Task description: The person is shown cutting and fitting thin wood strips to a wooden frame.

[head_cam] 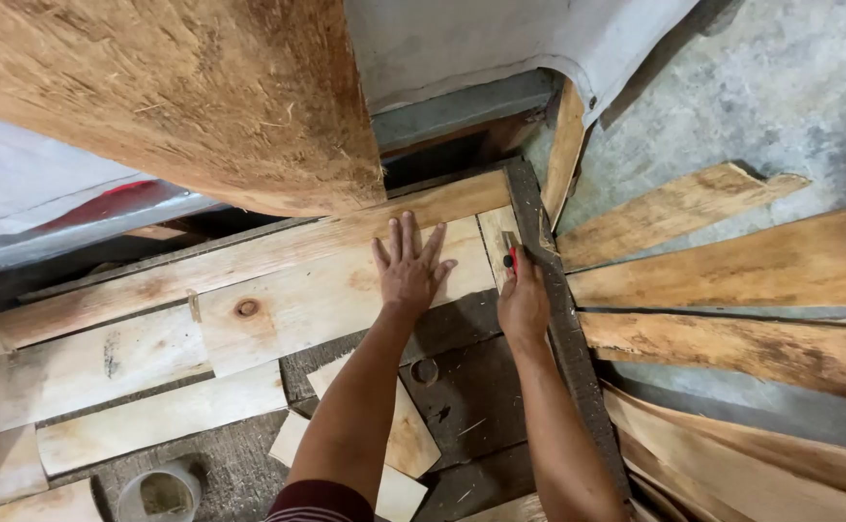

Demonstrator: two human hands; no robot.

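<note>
Two bare forearms reach up from the near edge over a dark worn table (pixel 462 387) strewn with pale offcuts. Nearest lies a small round grey container (pixel 160 493). Farther on, the left hand (pixel 408 266) lies flat, fingers spread, holding nothing, apparently pinning a thin pale wood veneer sheet (pixel 326 295) in place. Just beside it, the right hand (pixel 523 300) is closed around a small red-handled cutting tool (pixel 511 255) at the sheet's right edge. Beyond, a large rough brown board (pixel 181 97) overhangs.
</note>
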